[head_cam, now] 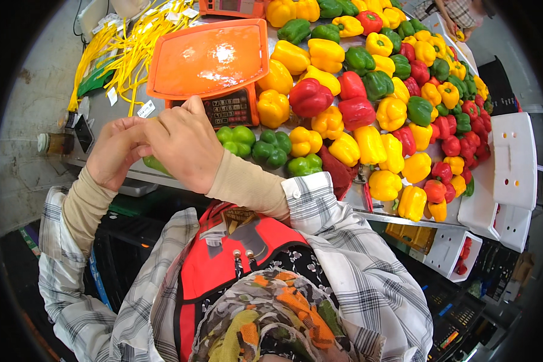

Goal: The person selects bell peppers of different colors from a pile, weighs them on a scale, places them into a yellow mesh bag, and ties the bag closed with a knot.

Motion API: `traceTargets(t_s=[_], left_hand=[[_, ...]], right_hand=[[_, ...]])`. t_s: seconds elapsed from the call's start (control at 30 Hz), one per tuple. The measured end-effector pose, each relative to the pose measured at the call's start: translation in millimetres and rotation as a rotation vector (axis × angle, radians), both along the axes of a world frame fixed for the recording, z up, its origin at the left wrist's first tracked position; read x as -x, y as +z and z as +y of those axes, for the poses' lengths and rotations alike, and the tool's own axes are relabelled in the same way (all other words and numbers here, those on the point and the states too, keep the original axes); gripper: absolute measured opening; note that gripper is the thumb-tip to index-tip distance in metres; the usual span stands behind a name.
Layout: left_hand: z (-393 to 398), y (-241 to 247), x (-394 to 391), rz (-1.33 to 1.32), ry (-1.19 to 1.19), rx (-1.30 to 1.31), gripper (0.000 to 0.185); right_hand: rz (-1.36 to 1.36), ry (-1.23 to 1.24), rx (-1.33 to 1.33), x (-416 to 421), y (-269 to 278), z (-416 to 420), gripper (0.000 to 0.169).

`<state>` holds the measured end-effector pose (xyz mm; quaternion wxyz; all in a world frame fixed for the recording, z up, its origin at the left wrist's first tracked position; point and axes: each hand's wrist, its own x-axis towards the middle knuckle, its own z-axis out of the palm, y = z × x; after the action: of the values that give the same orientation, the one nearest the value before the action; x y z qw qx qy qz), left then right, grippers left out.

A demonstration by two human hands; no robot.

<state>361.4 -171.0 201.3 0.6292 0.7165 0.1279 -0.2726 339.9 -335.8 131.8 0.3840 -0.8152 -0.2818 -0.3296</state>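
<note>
My left hand and my right hand meet in front of the orange weighing scale, fingers together. A green bell pepper shows partly beneath them, and a bit of yellow, perhaps a strap, peeks out at the fingertips. My fingers hide most of what they hold. The scale's keypad lies just beyond my right hand. Close to my right wrist, more green bell peppers rest on the metal table. Yellow straps with white tags lie in a heap at the back left.
Yellow, red and green bell peppers cover the table's right part. A dark red cloth and a red-handled tool lie near the front edge. White foam boxes stand at right. A jar and a phone are at left. Another person is at top right.
</note>
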Motion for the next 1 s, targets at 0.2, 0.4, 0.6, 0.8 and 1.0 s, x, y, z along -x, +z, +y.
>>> traceTargets(t_s=[0.2,0.4,0.6,0.8,1.0], left_hand=[[-6.0,-12.5,25.4,-0.118,0.084,0.105,0.015],[-22.6,-26.7,46.3,-0.49,0.133,-0.006,0.013],[-27.8,-33.2,49.2,-0.881,0.102,-0.394,0.015],[-19.6,-49.8,43.8,-1.016,0.099,-0.439,0.017],[-13.4,-54.7,41.6,-0.952,0.072,-0.298,0.015]], right_hand=[[0.264,0.286,-0.441,-5.8,-7.0,-22.3,0.008],[0.994,0.626,-0.895,-13.4,-0.9,-34.5,0.009],[1.126,0.68,-0.832,-23.8,3.2,-33.6,0.01],[1.022,0.691,-0.733,-43.4,4.5,-44.2,0.015],[0.511,0.701,-0.272,-56.4,-3.8,-30.8,0.026]])
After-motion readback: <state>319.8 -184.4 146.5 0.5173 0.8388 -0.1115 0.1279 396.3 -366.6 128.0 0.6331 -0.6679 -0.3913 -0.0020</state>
